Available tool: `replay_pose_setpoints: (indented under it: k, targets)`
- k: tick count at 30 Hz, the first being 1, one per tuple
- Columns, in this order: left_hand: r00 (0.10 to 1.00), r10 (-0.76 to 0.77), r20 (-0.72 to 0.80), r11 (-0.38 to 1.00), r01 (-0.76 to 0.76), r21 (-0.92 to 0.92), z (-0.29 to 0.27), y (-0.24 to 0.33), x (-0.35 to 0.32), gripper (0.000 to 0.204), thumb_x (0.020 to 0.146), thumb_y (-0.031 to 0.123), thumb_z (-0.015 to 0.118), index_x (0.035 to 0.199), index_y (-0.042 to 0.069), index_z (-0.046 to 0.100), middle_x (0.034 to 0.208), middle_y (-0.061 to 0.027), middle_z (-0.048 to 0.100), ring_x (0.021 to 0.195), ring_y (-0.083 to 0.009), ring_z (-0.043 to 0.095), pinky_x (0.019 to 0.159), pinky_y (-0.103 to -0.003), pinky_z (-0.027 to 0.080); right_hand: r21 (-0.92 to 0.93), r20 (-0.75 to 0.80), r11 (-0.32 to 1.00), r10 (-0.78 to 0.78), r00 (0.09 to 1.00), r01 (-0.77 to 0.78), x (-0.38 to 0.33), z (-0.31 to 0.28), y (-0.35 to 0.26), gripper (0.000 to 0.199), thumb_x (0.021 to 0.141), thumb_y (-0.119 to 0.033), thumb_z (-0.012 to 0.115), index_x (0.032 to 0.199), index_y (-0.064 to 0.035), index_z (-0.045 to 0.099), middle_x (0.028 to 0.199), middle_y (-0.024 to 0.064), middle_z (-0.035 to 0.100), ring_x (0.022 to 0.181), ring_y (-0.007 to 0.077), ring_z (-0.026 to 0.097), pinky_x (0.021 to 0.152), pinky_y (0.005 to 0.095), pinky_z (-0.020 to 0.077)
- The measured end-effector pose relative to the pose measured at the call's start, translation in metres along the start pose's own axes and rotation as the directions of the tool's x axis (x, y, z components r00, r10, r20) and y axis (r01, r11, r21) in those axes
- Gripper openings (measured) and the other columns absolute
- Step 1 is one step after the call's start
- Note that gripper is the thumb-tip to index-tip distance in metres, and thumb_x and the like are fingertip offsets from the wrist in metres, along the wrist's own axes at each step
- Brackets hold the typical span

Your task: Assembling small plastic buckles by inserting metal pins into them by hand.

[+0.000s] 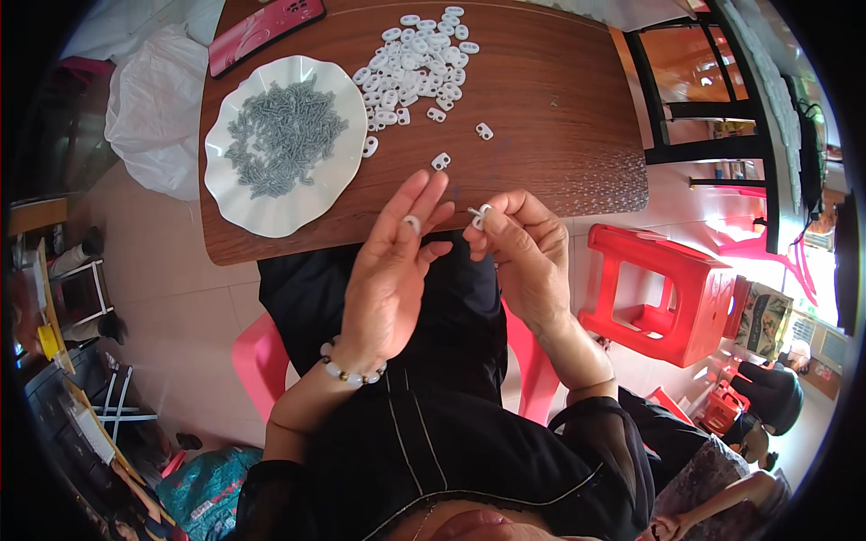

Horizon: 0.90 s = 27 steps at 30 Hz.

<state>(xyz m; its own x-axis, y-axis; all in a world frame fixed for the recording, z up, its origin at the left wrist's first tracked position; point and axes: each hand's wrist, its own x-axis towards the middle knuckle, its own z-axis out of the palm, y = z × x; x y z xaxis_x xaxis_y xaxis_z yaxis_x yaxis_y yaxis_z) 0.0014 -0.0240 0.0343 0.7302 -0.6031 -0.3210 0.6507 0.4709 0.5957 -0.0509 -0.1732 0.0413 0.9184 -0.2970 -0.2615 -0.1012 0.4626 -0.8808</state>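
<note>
My right hand pinches a small white two-hole plastic piece between thumb and fingers, and a small grey screw sticks out of it. Facing it, my left hand has its fingers stretched out, with another white plastic piece lodged at the fingers, partly covered. Just beyond the left fingertips lies a loose white piece on the brown table. A heap of similar white pieces lies farther back. To the left, grey screws fill the middle of a white wavy-edged plate.
A pink phone lies behind the plate. Left of the table hangs a white plastic bag. A red stool stands at the right, near a black metal frame. Other people are at the lower right.
</note>
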Motion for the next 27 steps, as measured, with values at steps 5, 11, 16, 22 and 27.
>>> replay_pose_setpoints:
  k: [5, 11, 16, 22, 27]
  targets:
    - [0.983, 0.038, 0.179, 0.998, -0.047, 0.045, 0.009, -0.018, 0.017, 0.049, 0.102, 0.022, 0.044, 0.146, 0.005, 0.031, 0.148, -0.0107, 0.036, 0.128, -0.0139, 0.040, 0.105, -0.029, 0.030, 0.332, 0.036, 0.943, -0.016, 0.999, 0.003, -0.003, 0.006, -0.001, 0.013, 0.095, -0.016, 0.053, 0.095, -0.0030, 0.054, 0.083, 0.0057, 0.060, 0.076, 0.0127, 0.057, 0.074, 0.0255, 0.0467]
    - [0.966, 0.150, 0.213, 0.939, -0.206, 0.275, 0.005, -0.027, 0.020, 0.040, 0.100, 0.020, 0.048, 0.134, -0.001, 0.049, 0.138, -0.0105, 0.049, 0.117, -0.0122, 0.049, 0.106, -0.028, 0.033, 0.518, 0.106, 0.856, -0.056, 0.993, -0.007, -0.003, -0.006, 0.004, 0.013, 0.096, -0.015, 0.054, 0.098, -0.0029, 0.056, 0.087, 0.0047, 0.062, 0.079, 0.0112, 0.058, 0.076, 0.0258, 0.0473]
    - [0.985, 0.082, 0.154, 0.968, -0.116, 0.221, 0.007, -0.028, 0.017, 0.043, 0.100, 0.018, 0.047, 0.137, -0.003, 0.043, 0.136, -0.0106, 0.051, 0.118, -0.0118, 0.050, 0.103, -0.028, 0.036, 0.489, 0.068, 0.872, -0.020, 0.998, -0.016, 0.000, -0.004, 0.005, 0.014, 0.096, -0.018, 0.052, 0.098, -0.0047, 0.054, 0.085, 0.0044, 0.059, 0.079, 0.0136, 0.055, 0.077, 0.0274, 0.0456]
    - [0.988, 0.103, 0.111, 0.984, -0.118, 0.134, 0.010, -0.034, 0.013, 0.045, 0.100, 0.017, 0.047, 0.140, -0.003, 0.039, 0.137, -0.0106, 0.050, 0.125, -0.0148, 0.047, 0.107, -0.031, 0.033, 0.515, 0.042, 0.856, 0.019, 0.999, -0.038, 0.001, -0.006, 0.008, 0.014, 0.096, -0.020, 0.051, 0.098, -0.0063, 0.053, 0.085, 0.0040, 0.056, 0.081, 0.0155, 0.052, 0.078, 0.0292, 0.0436]
    - [0.990, 0.124, 0.072, 0.975, -0.135, 0.177, 0.008, -0.031, 0.011, 0.044, 0.095, 0.005, 0.054, 0.137, -0.003, 0.043, 0.132, -0.0127, 0.054, 0.118, -0.0148, 0.052, 0.104, -0.029, 0.038, 0.583, 0.057, 0.812, -0.008, 0.998, -0.027, 0.002, -0.005, 0.009, 0.014, 0.098, -0.019, 0.051, 0.097, -0.0048, 0.053, 0.085, 0.0044, 0.061, 0.079, 0.0128, 0.057, 0.078, 0.0268, 0.0471]
